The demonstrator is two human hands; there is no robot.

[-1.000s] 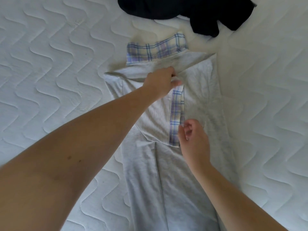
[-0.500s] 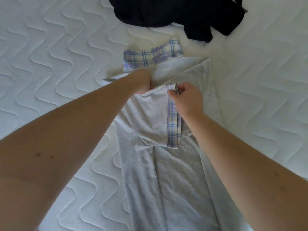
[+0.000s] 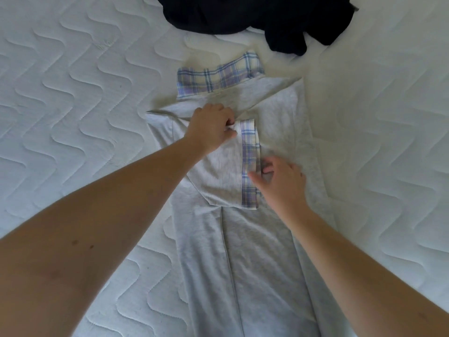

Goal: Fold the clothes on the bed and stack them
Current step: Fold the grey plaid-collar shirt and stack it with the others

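A grey shirt point(image 3: 255, 263) lies flat on the mattress point(image 3: 73, 117), running from centre frame down to the lower edge, both sides folded in to meet along a centre line. Its plaid collar point(image 3: 218, 77) sits at the top of the garment, above centre frame. One sleeve point(image 3: 218, 171) is folded across the chest, its plaid cuff point(image 3: 250, 164) forming a vertical strip at centre. The left hand point(image 3: 210, 128) rests on the sleeve's upper edge, fingers curled and pinching the cloth just beside the top of the cuff. The right hand point(image 3: 279, 183) sits at the cuff's lower right, thumb on the plaid strip, fingers bent just beside it; a grip cannot be confirmed. The hands are apart. A dark garment point(image 3: 255, 15) lies crumpled at the upper edge of the frame, near the collar but not touching it.
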